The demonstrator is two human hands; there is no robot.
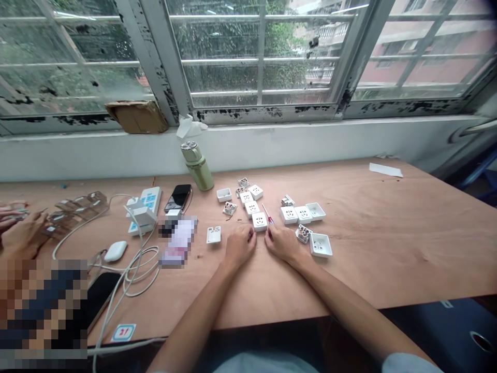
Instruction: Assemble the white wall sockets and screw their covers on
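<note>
My right hand [282, 242] rests on the table with curled fingers, closed about the handle end of a screwdriver [269, 217]. Its thin shaft points away from me, and its handle looks red and clear. Just to the left lies my left hand [239, 244], fingers curled in; whatever they may hold is hidden. A white socket [260, 221] sits right beyond the two hands, at the near end of a row of similar sockets [251, 209]. Beside my right hand are an open socket mechanism [303, 233] and a white socket housing [321, 245].
More sockets [289, 215], a white cover piece [213, 235] and an empty housing [224, 195] lie around. Leftward are a power strip [150, 199], looped white cables [142, 269], phones [178, 198] and a green bottle [199, 168]. Another person's hand [25, 233] works at far left.
</note>
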